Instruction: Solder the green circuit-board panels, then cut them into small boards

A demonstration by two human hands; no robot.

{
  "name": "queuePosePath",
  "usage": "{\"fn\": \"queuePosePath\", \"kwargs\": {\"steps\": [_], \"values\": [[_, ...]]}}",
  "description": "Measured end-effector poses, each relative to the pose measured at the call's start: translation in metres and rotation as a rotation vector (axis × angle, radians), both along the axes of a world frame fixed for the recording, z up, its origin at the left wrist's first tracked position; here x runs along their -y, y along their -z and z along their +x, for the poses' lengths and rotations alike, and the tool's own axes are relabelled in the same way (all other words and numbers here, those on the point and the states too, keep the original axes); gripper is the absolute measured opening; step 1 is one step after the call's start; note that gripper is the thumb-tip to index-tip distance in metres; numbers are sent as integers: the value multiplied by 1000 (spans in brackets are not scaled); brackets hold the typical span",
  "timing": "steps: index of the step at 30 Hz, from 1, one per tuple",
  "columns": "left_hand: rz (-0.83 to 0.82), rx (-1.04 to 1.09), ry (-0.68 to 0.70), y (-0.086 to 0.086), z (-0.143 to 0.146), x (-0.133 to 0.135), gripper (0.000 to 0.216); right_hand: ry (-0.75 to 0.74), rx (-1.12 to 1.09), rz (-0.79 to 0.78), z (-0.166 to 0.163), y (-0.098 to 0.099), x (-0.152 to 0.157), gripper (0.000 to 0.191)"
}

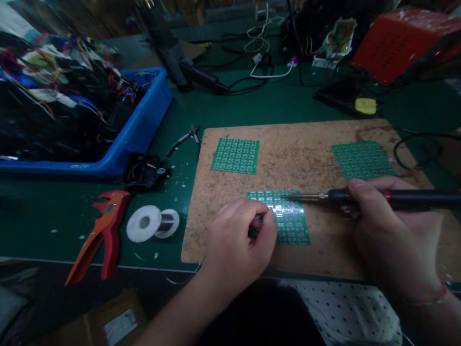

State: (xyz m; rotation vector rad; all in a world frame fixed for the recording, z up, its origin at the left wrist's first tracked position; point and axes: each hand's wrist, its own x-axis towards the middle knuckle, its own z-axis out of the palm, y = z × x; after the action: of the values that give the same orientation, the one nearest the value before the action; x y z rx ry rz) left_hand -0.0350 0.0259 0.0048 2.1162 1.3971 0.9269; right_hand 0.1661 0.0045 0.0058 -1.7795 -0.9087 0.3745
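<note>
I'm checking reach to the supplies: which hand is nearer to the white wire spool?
Left. The left hand is right of the white wire spool, covering part of the near circuit board; the right hand, holding the soldering iron, is farther right, past that board.

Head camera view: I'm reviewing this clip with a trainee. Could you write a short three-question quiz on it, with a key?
1. Which of the person's hands holds the soldering iron?
2. How many green circuit boards lie on the brown board? A) two B) three C) five
3. True or false: the white spool lies on the brown board.

Key:
1. The right hand.
2. B.
3. False; it lies on the green table, left of the brown board.
</note>
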Motion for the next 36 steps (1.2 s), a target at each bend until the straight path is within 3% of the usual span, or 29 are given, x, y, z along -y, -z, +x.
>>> {"fn": "queuePosePath", "kwargs": {"steps": [36], "values": [[-76,-38,-17,1,-1,-2,14,-102,106,-40,-2,0,0,21]]}}
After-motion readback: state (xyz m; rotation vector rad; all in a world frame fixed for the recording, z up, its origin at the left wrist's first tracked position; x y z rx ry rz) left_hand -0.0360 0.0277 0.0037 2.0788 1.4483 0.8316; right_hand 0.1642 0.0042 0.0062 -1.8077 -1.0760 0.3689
